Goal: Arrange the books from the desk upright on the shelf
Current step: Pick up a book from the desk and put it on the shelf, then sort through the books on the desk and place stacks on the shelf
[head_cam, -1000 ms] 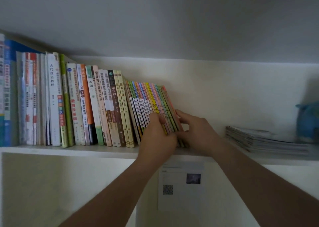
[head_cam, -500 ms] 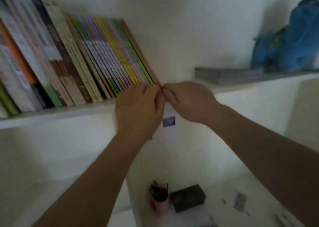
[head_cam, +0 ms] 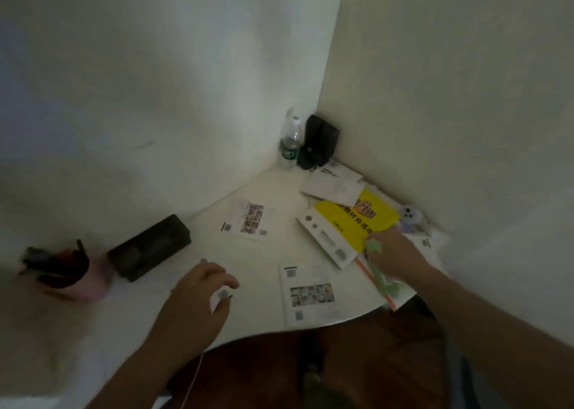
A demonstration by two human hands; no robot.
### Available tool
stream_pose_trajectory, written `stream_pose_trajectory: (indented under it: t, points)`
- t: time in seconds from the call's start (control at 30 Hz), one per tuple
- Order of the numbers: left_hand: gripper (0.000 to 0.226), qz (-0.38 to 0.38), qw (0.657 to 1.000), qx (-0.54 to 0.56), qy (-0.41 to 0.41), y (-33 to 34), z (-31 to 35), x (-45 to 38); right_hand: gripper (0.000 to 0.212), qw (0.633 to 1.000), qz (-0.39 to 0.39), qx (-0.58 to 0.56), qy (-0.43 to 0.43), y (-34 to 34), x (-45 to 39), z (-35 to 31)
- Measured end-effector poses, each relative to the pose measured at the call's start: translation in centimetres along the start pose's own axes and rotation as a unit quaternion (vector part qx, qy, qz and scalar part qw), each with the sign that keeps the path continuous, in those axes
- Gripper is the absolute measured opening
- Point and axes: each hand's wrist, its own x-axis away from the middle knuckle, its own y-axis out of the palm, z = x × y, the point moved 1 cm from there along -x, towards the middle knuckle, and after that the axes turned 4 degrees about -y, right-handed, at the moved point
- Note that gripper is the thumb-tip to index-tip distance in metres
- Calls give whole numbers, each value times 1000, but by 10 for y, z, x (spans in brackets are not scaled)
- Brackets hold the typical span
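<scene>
Head view, looking down on a white desk [head_cam: 267,253] set in a corner of white walls. Left hand [head_cam: 198,296] hovers low over the desk's front-left part, forearm coming up from the bottom edge, fingers loosely curled and spread, holding nothing; a small white tag with a printed code shows just under the fingertips, contact unclear. Right hand [head_cam: 394,253] reaches forward and right, arm in from the bottom right corner, palm down on the pile of books [head_cam: 357,222] at the desk's right side; fingers look fairly flat against the top of the pile, whether they grip an edge cannot be told through the blur. The pile lies flat, not upright: a yellow book [head_cam: 354,219] with dark printed characters on top, a thin white book [head_cam: 326,244] lying partly across its left edge, and under the right hand a white book with green marks and an orange edge [head_cam: 382,281] poking past the desk's front rim. More white booklets [head_cam: 332,185] lie behind the yellow book, toward the corner. Two printed sheets [head_cam: 310,293] with code squares and photo grids lie flat mid-desk. Back corner: clear water bottle [head_cam: 290,143] standing beside a black pouch [head_cam: 320,143]. Left side: black case [head_cam: 149,247] lying flat, next to a pink pen cup [head_cam: 74,278] with dark pens. A small pale toy [head_cam: 411,216] sits against the right wall behind the pile.
</scene>
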Motion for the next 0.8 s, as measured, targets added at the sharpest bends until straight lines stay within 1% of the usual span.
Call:
stream_pose_trajectory:
  t: [0.03,0.1,0.13,0.2,0.23,0.27,0.3,0.33,0.4,0.47,0.5,0.57,0.63,0.7,0.77,0.8]
  points:
    - [44,-20,1000,-13,0,19,6,-18,18,1000,-14,-3,6,13,-16,17]
    - [36,-51,998,-40,-10,53,24,-59,15,999,-36,-34,16,41,-49,42]
    - [34,-65,997,-50,-10,69,36,-81,19,997,-47,-56,17,51,-64,51]
    - [29,-111,991,-68,1,100,62,-123,41,993,-81,-83,7,76,-101,74]
    - [28,-138,988,-73,3,115,75,-144,51,991,-101,-83,-8,76,-112,78]
    - [29,-163,983,-81,2,129,87,-165,55,989,-117,-93,-6,74,-123,83]
    - [30,-180,980,-90,2,143,99,-187,53,986,-126,-106,3,72,-135,92]
    - [32,-194,976,-100,3,158,109,-207,45,985,-130,-112,11,66,-143,98]
    - [35,-224,967,-122,1,188,124,-243,29,987,-110,-115,30,59,-158,117]
    - [37,-253,956,-148,-4,219,134,-269,28,984,-105,-133,50,58,-167,134]
    - [40,-258,953,-161,-2,233,138,-281,32,984,-96,-143,55,59,-171,141]
    - [51,-246,952,-181,9,257,145,-303,46,985,-76,-145,50,56,-175,142]
    - [65,-221,953,-205,15,276,147,-332,49,989,-58,-126,44,61,-177,137]
    - [77,-207,951,-231,4,291,144,-367,56,993,-47,-98,37,70,-177,132]
    - [86,-217,937,-274,8,303,139,-399,63,995,-44,-81,38,78,-176,131]
    - [86,-222,930,-294,17,308,136,-411,66,996,-43,-72,37,81,-176,133]
